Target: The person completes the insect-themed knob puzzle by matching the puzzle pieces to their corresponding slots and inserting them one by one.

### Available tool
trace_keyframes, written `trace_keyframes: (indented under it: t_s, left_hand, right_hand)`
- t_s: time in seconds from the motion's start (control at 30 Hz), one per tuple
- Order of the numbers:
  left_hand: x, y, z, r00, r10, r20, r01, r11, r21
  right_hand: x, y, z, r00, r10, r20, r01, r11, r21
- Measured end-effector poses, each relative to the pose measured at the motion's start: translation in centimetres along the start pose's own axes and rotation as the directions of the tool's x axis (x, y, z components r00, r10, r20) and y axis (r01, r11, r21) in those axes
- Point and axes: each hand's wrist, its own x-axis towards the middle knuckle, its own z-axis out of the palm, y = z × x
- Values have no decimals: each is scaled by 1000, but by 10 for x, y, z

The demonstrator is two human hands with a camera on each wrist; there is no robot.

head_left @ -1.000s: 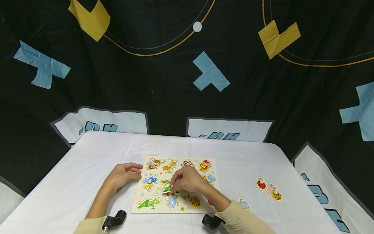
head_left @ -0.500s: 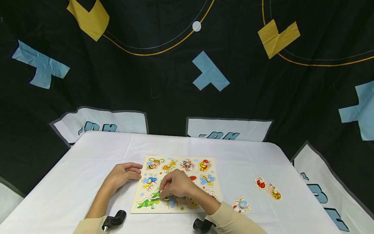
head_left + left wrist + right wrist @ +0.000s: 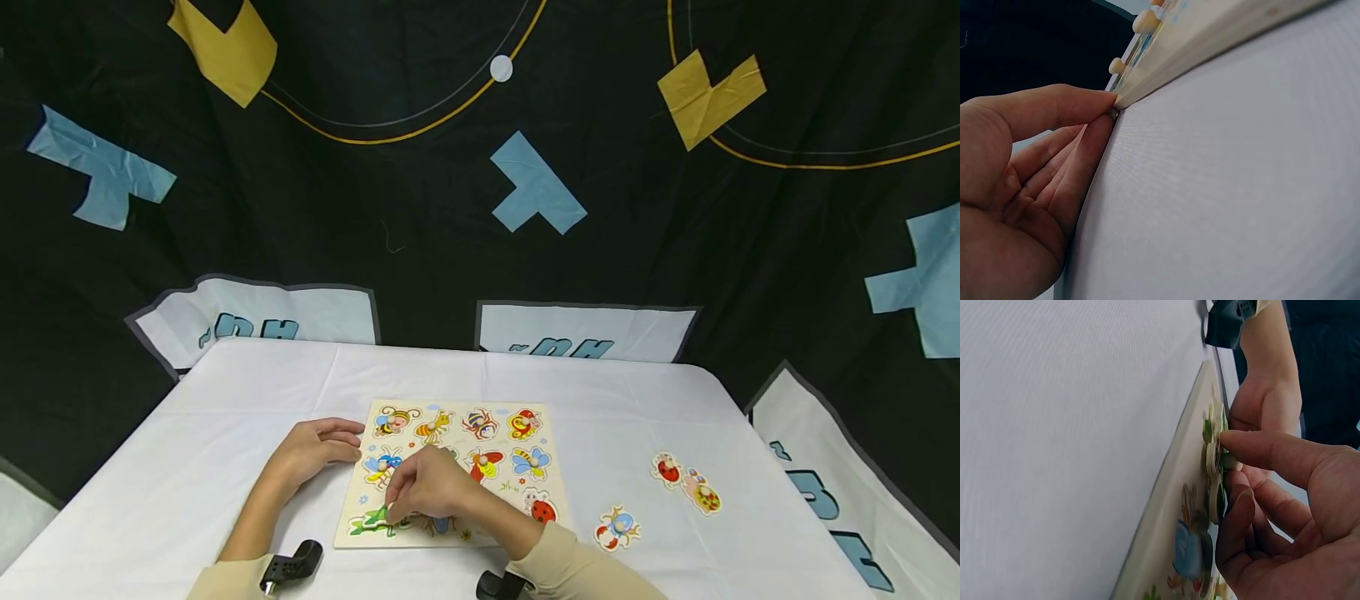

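Note:
My right hand (image 3: 427, 483) pinches a green grasshopper puzzle piece (image 3: 371, 524) over the near left corner of the wooden insect puzzle board (image 3: 456, 417). In the right wrist view, finger and thumb close around the grasshopper piece's small knob (image 3: 1232, 462), with the piece right at the board's surface. Beside the board's left edge rests my left hand (image 3: 318, 450), its fingertips touching that edge. The left wrist view shows this contact at the board's side (image 3: 1166, 81). Bee, wasp, spider and other insect pieces sit in the board. My right hand covers part of its lower middle.
Right of the board lie loose pieces: a blue-bodied bug (image 3: 619, 528), a red ladybug (image 3: 667, 470) and a pink-and-yellow one (image 3: 702, 493). White cloth (image 3: 255, 379) covers the table. A black curtain (image 3: 420, 208) hangs behind it.
My right hand has moved left and toward me with the grasshopper piece, from the board's middle to its near left corner. The left hand has stayed at the board's edge.

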Motion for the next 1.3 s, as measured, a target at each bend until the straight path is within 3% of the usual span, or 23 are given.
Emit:
trace_keyframes:
  t_s: [0.33,1.3]
  left_hand:
    - [0,0,-1,1000,4,6,-4,1000,-1]
    - [-1,1,-1,1000,-7,-4,7,1000,28]
  right_hand:
    - [4,-3,10,1000,-18,8,19,998,-60]
    - [6,-2,17,1000,-24,16,25,995,-95]
